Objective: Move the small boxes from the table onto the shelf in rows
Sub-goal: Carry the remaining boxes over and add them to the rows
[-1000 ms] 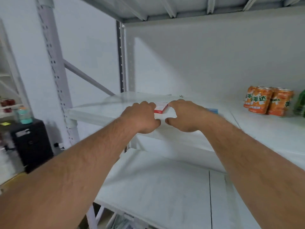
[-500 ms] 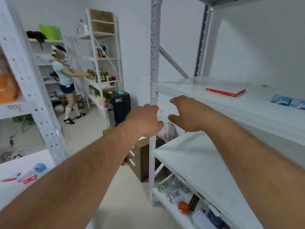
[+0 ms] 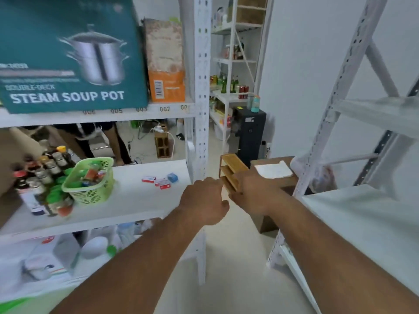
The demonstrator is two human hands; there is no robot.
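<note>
Both hands raised mid-air between two racks, holding nothing.

Left hand (image 3: 205, 200) and right hand (image 3: 255, 193) loosely curled, empty, close together, touching no object. Small boxes (image 3: 159, 180) lying on the white shelf board (image 3: 140, 200) at left, red-and-white ones beside a blue one, labels too blurred to read. Green basket (image 3: 89, 182) nearby, filled with small packets, beside a blurred cluster of bottles (image 3: 43, 177). Shelf (image 3: 367, 225) at right cut off by the frame edge.

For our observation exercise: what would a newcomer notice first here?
The big teal pot box on the top left shelf, then the two bare hands held out mid-frame, holding nothing. Left of them, small boxes lie beside a green basket.
</note>
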